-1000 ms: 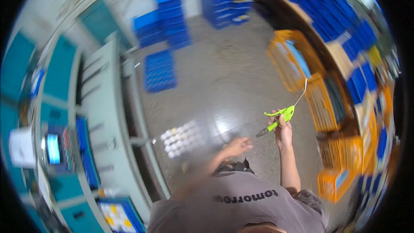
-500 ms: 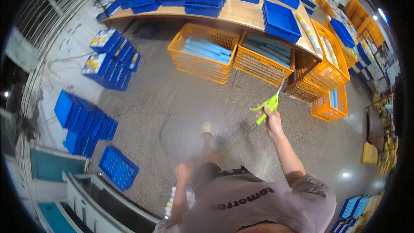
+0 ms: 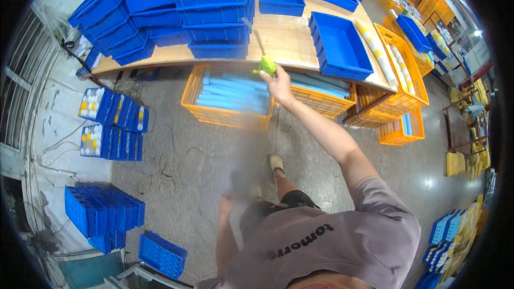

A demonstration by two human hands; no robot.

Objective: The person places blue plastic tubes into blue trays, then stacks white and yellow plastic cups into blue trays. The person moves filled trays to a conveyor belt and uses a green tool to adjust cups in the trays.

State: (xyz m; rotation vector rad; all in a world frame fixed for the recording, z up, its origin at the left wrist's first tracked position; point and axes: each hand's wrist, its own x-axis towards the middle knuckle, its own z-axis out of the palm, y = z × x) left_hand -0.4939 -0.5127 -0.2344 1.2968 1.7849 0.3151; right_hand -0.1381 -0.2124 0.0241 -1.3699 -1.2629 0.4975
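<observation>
My right hand (image 3: 280, 86) is closed around a lime-green air blow gun (image 3: 266, 66), holding it above the front edge of the wooden table (image 3: 284, 31). The gun's thin nozzle tilts up and away, close to the stacked blue plastic bins (image 3: 217, 15). Below that hand, an orange crate (image 3: 201, 112) holds several light-blue tubes (image 3: 227, 93) under the table's edge. My left hand (image 3: 227, 203) hangs low beside my leg, and a blurred patch in the picture smears its fingers; nothing can be made out in it.
More blue bins (image 3: 342, 48) and a long white-and-yellow roll (image 3: 377, 53) lie at the table's right. Orange crates (image 3: 401, 128) stand beyond. On the left floor are bins of white bottles (image 3: 92, 104) and stacked blue bins (image 3: 104, 214). A hose (image 3: 187, 155) trails across the floor.
The table and crates now appear nearer. My right hand has carried the blow gun forward and left, from over the floor to over the table edge. My left hand stays low by my side.
</observation>
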